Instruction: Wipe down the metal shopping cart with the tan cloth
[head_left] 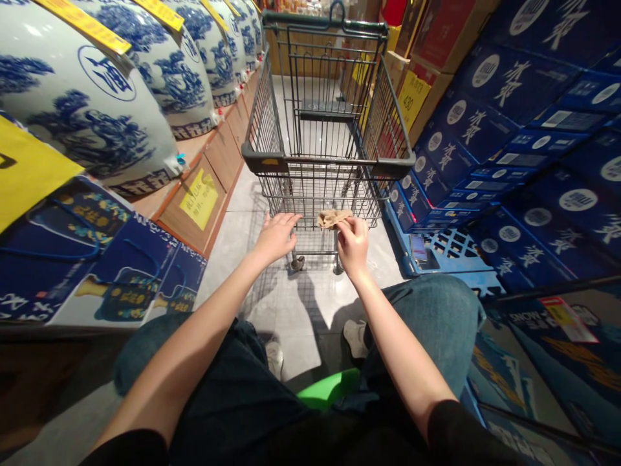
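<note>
**Crumpled tan scrap (334, 219) pinched in right hand (353, 246), left hand (276, 238) open**

On my feed, the right fingers (347, 228) are curled closed on the scrap, gripping its near edge while the rest sticks out to the left. I cannot tell from here whether it is paper or cloth. The left fingers (286, 223) are spread and released, holding nothing. Both hands hang just in front of a wire shopping cart (325, 188), and the scrap overlaps its lower basket in my view. I cannot tell whether either hand or the scrap touches the metal.

Further out, black sleeves (451, 430) end at the bare forearms, and denim-clad knees (427, 323) rise on either side of the view. White shoes (356, 338) rest on a pale tile floor (310, 304) below the cart's rear casters (297, 262).

To my left, large blue-and-white porcelain jars (107, 97) with yellow tags line a wooden shelf (194, 200). To my right, blue printed boxes (514, 84) are stacked high beside a blue plastic pallet (451, 252). A yellow price card (413, 97) reading 430 is fixed to brown cartons (431, 84) past the cart.
</note>
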The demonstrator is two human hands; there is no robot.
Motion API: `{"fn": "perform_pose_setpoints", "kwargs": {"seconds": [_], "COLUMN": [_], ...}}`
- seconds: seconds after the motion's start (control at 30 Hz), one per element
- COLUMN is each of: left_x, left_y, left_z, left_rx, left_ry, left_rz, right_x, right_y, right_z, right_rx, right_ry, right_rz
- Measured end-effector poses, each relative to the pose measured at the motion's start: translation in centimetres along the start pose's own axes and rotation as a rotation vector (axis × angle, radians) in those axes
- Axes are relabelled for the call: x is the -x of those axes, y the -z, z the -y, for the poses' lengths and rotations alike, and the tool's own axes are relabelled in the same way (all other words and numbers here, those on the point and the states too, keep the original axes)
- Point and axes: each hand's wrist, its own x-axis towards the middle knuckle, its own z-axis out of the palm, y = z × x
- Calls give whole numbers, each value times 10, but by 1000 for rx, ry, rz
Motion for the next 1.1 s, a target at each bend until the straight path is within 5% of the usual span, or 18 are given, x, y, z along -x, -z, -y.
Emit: {"fn": "perform_pose_setpoints", "kwargs": {"seconds": [0.2, 0.43, 0.6, 0.77, 0.97, 1.1], "left_x": [1, 3, 3, 3, 2, 2], "left_y": [1, 2, 3, 3, 4, 4], "left_z": [0, -2, -3, -4, -4, -3], "left_rx": [-7, 3, 10, 3, 4, 5], "left_ry": [-4, -13, 1, -6, 1, 2], "left_rz": [0, -12, 12, 7, 13, 18], "right_x": [40, 13, 13, 13, 14, 13], "right_y": [-29, -23, -25, -23, -24, -20], "right_z": [7, 28, 26, 32, 26, 31], "right_rx": [75, -62, -63, -126, -51, -107], "right_ry": [-71, 12, -67, -13, -117, -40], "right_rz": [268, 95, 205, 48, 181, 69]}}
